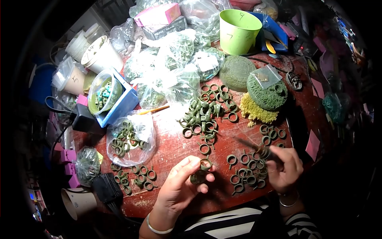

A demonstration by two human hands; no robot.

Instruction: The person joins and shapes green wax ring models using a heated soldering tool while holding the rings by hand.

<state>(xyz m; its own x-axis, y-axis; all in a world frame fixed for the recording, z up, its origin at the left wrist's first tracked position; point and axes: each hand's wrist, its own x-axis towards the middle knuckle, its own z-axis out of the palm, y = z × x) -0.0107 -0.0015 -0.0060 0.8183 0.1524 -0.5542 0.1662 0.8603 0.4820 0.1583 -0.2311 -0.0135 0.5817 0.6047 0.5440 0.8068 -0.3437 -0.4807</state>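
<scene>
My left hand (180, 184) is closed on a dark green ring (205, 164), pinched between thumb and fingers, with a second green ring (194, 178) lower in the same hand. Gripped in my right hand (285, 168) is a slim pointed tool (250, 144), blurred by motion, its tip aimed up and left. Its exact kind is not clear. Beneath and beside that hand lies a group of green rings (250, 180), each with a short stem. A denser pile of green rings (205, 113) sits in the middle of the red table (171, 137).
Green domed blocks (238, 73) and a yellow crumbly lump (258, 113) stand at the back right. Behind are bulging plastic bags (175, 51) and a lime-green bucket (238, 34). On the left are a blue bin (123, 101), an opened bag of rings (131, 139) and a paper cup (77, 205).
</scene>
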